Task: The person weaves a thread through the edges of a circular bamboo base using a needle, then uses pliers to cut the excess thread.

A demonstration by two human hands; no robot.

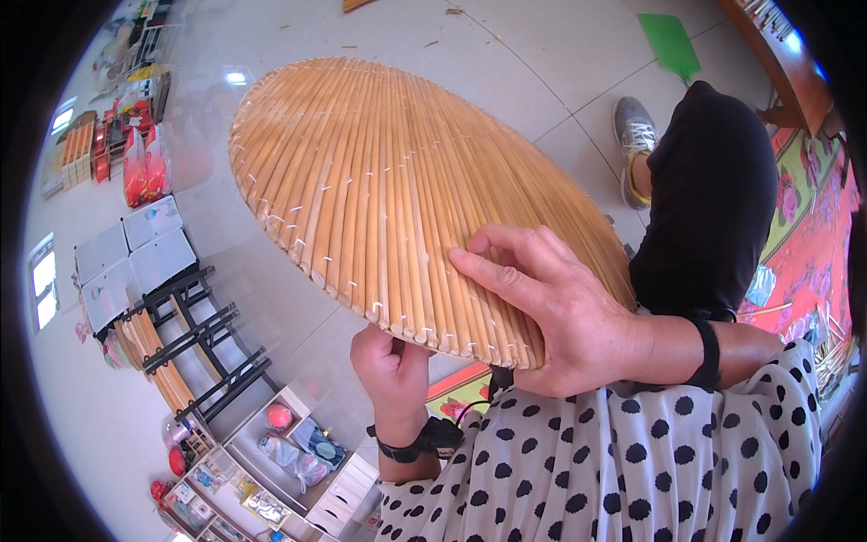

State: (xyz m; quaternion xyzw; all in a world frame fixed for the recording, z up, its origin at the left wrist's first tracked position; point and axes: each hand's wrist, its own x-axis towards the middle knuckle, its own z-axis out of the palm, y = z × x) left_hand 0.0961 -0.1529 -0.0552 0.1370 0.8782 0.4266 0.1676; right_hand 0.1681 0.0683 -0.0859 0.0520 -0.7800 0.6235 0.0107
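A large round mat of tan plant stalks [379,172], stitched with short white threads, lies tilted in front of me. My right hand [573,312] grips its near right edge. Its fingers are bent on the upper face with one fingertip pressed to the stalks, and the thumb is out of sight. Below the near rim, my left hand [390,366] is closed with the thumb against the curled fingers. The mat partly hides those fingers, and what they hold cannot be made out. A dark band circles each wrist.
My dark-trousered leg [709,190] is right of the mat. A green flat paddle [668,45] lies on the tiled floor beyond. Folded black-framed stools [208,339] and an open white drawer unit [298,452] stand left. A red floral cloth [813,235] and wooden table [795,72] are right.
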